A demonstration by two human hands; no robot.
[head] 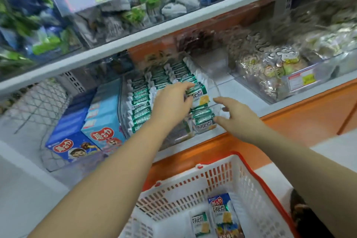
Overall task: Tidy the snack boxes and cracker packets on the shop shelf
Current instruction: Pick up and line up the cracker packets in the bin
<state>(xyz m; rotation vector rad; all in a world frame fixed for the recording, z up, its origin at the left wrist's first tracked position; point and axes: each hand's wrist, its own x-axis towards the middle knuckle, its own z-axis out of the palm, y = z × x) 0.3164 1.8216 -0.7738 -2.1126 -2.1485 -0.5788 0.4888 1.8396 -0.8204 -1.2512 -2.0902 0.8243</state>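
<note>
View: head camera, looking forward and down at the shop shelf (242, 91).
Clear bin (215, 85): transparent plastic, on the white shelf at frame centre, under the upper shelf board (116, 49).
Cracker packets (142, 103): green and white, standing on edge in close rows that fill the clear bin from its front wall back towards 12 o'clock.
Left hand (172, 100): reaches in from 7 o'clock; its fingers are curled over the top of the held cracker packet (201, 100).
Held cracker packet: at the right end of the rows, standing above its neighbours, printed face with the yellow cracker picture towards the camera.
Right hand (238, 120): reaches in from 4 o'clock; fingers spread and holding nothing, at the right front corner of the clear bin.
Front cracker packet (203, 120): at 6 o'clock of the held cracker packet, just beside the right thumb; contact cannot be told.
Snack boxes: dark blue box (64, 141) and light blue box (105, 120), side by side at 9 o'clock of the clear bin, the light blue one against its left wall.
Wire mesh divider (38, 100): at 9 o'clock of the boxes.
Sweets bin (270, 75): clear, at 2 o'clock of the right hand, well apart, full of silver-wrapped items, with a price label (301, 81) on its front.
Basket (193, 185): white slotted walls, red rim, at 6 o'clock below the shelf edge.
Basket contents: one green cracker packet (200, 224) and one blue-topped packet (224, 216), lying flat beside each other.
</note>
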